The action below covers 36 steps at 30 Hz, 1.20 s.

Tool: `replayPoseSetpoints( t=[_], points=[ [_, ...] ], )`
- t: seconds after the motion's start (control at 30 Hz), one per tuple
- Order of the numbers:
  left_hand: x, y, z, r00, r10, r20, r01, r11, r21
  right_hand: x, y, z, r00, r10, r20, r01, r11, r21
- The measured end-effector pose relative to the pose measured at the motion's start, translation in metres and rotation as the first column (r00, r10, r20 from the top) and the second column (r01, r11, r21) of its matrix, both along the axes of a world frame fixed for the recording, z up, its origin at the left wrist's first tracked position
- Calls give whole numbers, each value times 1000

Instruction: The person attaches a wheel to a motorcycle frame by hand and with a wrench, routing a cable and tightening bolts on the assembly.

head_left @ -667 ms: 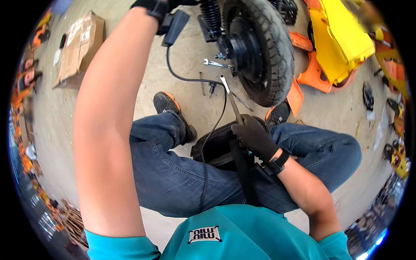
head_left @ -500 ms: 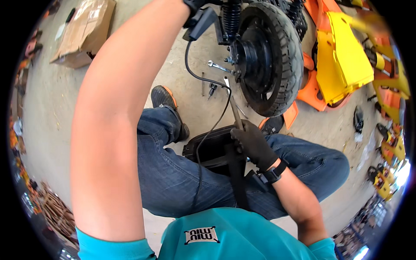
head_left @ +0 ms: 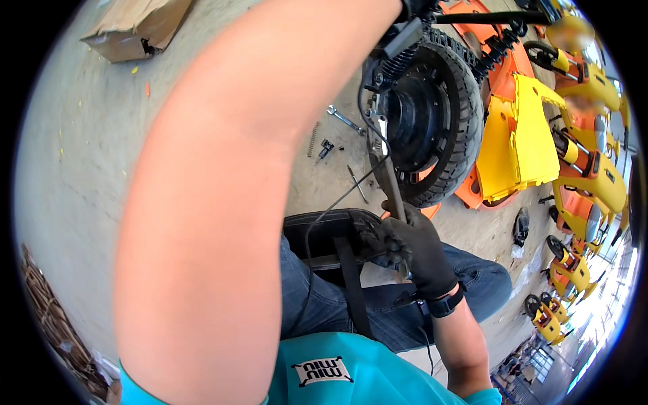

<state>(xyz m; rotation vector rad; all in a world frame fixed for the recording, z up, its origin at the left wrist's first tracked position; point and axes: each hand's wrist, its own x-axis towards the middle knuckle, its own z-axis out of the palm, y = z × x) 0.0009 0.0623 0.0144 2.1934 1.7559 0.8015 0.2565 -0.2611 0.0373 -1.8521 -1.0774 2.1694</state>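
My right hand [head_left: 422, 250], in a black glove, is closed around the handle of a long grey wrench [head_left: 388, 177]. The wrench points away from me, its shiny head beside the axle area of a black wheel [head_left: 451, 115] with a knobby tyre. Whether the head sits on a nut cannot be made out. My left arm [head_left: 223, 148] reaches far forward to the top of the view. Only part of my gloved left hand [head_left: 417, 8] shows, near the shock absorber [head_left: 403, 64], its fingers hidden. A black device [head_left: 399, 39] with a cable sits at that wrist.
On the floor left of the wheel lie a small spanner [head_left: 345, 120], a spring [head_left: 313, 140], a small black part [head_left: 325, 150] and a thin tool [head_left: 358, 183]. Yellow panels [head_left: 523, 145] lie to the right. An open black bag [head_left: 317, 219] is between my legs. Several yellow vehicles [head_left: 590, 185] stand farther right.
The view has shifted. The wrench has risen from pointing low beside the wheel to having its head at the axle area. My left arm has swung right across the view.
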Motion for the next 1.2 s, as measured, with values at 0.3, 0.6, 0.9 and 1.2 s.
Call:
replayPoseSetpoints(
  t=[0.3, 0.6, 0.9, 1.2],
  points=[
    [29, 16, 14, 996, 77, -38, -82, 981, -173, -12, 1, -11, 999, -1, 37, -1, 999, 34],
    [26, 7, 17, 830, -95, -550, 144, 989, 46, -26, -26, -43, 991, -129, -38, 131, 991, 41],
    [31, 12, 7, 908, -109, -404, 119, 993, 0, -28, -36, -77, 982, -186, -26, 188, 971, 150],
    [23, 8, 12, 978, 65, 199, -20, 975, -220, -25, -39, -106, 987, -160, -18, 160, 960, 230]
  ],
)
